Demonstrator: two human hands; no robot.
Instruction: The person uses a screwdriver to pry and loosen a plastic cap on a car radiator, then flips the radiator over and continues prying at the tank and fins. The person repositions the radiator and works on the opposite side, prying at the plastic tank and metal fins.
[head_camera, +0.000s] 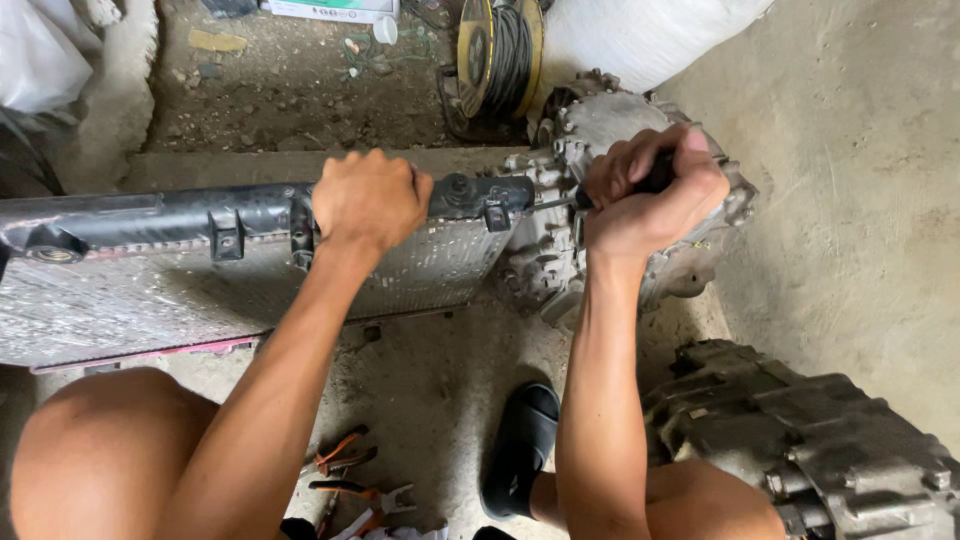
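The radiator (200, 270) is standing on edge across the left half of the view, and both hands are working along its upper edge. The left hand (368, 198) is closing into a fist over the black plastic top tank (150, 228), pressing down near a raised bracket. The right hand (650, 190) is gripping the dark handle of a screwdriver (560, 201) tightly — its thin metal shaft is pointing left, with the tip meeting the right end of the tank just beside a round cap (460, 188).

The radiator's face is a flat panel of fine, dusty grey fins, dull and slightly matted, while the tank above it is smooth, moulded and ribbed. A reddish strip is running along its bottom edge.

Behind the right hand a lumpy cast-metal gearbox casing (600, 120) is sitting on the concrete floor (430, 380), grimy and full of bolts and ribs; a second casing (820, 440) is lying at the lower right, close to the person's knee. A yellow cable reel (495, 55) wound with black cord is standing farther back, beside a white sack (640, 35). Between the legs, orange-handled pliers (340, 455) and another pair (365, 500) are lying on the floor, near a black sandal (520, 445).
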